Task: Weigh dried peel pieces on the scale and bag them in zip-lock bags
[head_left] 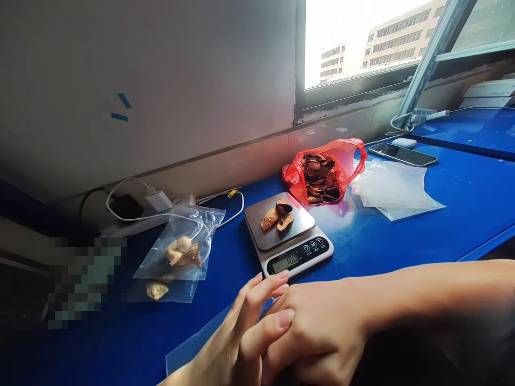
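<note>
At the bottom middle, my left hand (245,327) has its fingers apart and slightly bent, crossing in front of my right hand (322,321). The right hand's fingers curl downward, and their tips are mostly hidden, so what they hold does not show. Under the hands lies a clear plastic bag (193,343). Just beyond my fingertips stands a digital kitchen scale (257,257), its display (286,261) lit and apparently reading 10.0. Several dried brown curved slices (277,214) rest on its metal plate.
Behind the scale, a red plastic bag (356,155) holds many dark dried slices (319,174). Clear bags (394,187) and a phone (402,154) lie to the right. On the left are zip bags (151,262) with pale pieces, a power strip (132,225) and white cables (243,206).
</note>
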Demonstrator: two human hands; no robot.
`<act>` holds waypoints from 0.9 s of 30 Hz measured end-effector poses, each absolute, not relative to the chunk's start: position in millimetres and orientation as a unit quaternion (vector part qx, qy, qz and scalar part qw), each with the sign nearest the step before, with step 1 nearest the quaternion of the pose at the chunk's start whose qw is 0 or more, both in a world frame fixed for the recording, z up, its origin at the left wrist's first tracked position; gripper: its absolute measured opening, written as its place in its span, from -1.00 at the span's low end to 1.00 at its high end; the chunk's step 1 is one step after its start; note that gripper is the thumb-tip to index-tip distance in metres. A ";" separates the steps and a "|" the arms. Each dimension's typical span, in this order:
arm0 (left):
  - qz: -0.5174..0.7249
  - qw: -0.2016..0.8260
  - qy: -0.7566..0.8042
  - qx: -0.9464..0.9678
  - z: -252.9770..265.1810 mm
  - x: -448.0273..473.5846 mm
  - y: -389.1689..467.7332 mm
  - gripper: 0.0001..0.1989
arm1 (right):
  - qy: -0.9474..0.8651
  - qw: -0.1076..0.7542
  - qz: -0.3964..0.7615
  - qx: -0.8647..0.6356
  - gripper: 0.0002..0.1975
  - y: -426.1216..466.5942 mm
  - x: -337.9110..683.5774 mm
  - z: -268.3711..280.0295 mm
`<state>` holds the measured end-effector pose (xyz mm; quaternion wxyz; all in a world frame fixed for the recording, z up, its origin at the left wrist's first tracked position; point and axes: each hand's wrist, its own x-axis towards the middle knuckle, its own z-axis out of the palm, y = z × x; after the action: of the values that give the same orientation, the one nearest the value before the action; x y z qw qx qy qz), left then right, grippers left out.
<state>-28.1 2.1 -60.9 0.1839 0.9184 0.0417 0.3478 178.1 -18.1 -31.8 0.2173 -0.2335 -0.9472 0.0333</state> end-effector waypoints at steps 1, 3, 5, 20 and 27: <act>0.353 0.181 0.043 0.917 -63.7 -28.1 1.9 -0.03 | -0.947 0.215 0.036 -0.238 -0.77 -17.2 176.0 -30.2; 0.355 0.165 0.065 0.918 -69.5 -30.6 1.8 -0.05 | -0.946 0.213 0.053 -0.240 -0.85 -16.1 172.5 -27.8; 0.334 0.143 0.086 0.928 -74.3 -35.6 1.9 -0.11 | -0.949 0.218 0.076 -0.214 -0.89 -16.4 171.0 -27.9; 0.288 0.080 0.104 0.949 -50.1 -39.7 14.1 -0.04 | -0.958 0.262 0.022 -0.116 -0.64 -16.0 177.7 -43.9; 0.266 0.065 0.115 0.955 -38.7 -32.9 11.7 -0.18 | -0.936 0.324 -0.012 -0.138 -0.85 -9.6 188.2 -34.9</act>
<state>-32.9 11.7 -38.7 0.0647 0.9550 0.1146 0.2657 188.2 -9.6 -34.9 0.3237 -0.1385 -0.9359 -0.0115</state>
